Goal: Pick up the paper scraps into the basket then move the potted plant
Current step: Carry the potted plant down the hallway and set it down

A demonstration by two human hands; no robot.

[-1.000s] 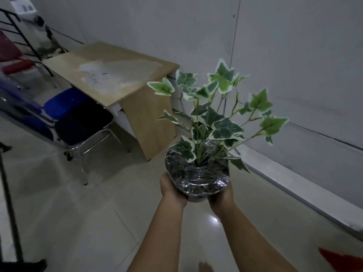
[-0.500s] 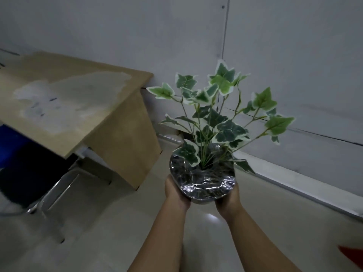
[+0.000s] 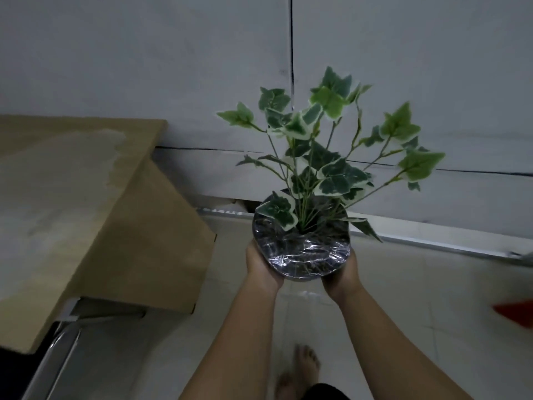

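Both hands are closed around one object in the centre of the frame. The left hand (image 3: 264,268) cups the left side and underside of the potted plant (image 3: 302,246), palm pressed to the pot wall with the fingers wrapped under and out of sight. The right hand (image 3: 340,277) mirrors it on the right side, thumb edge against the pot and fingers curled beneath. Both forearms run up from the lower edge of the frame to meet at the pot.

The pot is held off the floor, upright or nearly so. Its top is covered by crinkled, shiny clear film over dark soil. Thin stems rise from the middle and spread toward the upper right, carrying ivy-shaped leaves (image 3: 340,177) that are green with cream margins.

Below the pot, near the bottom centre, two bare feet (image 3: 305,359) stand on a pale tiled floor (image 3: 418,298). At left, a light brown wooden table (image 3: 72,197) fills the middle and lower left of the frame, its side panel near the left hand but apart from it. A grey wall (image 3: 144,53) spans the top, with a dark vertical seam behind the leaves. A blurred red shape (image 3: 516,311) shows at the right edge. No writing, label or brand can be read anywhere.
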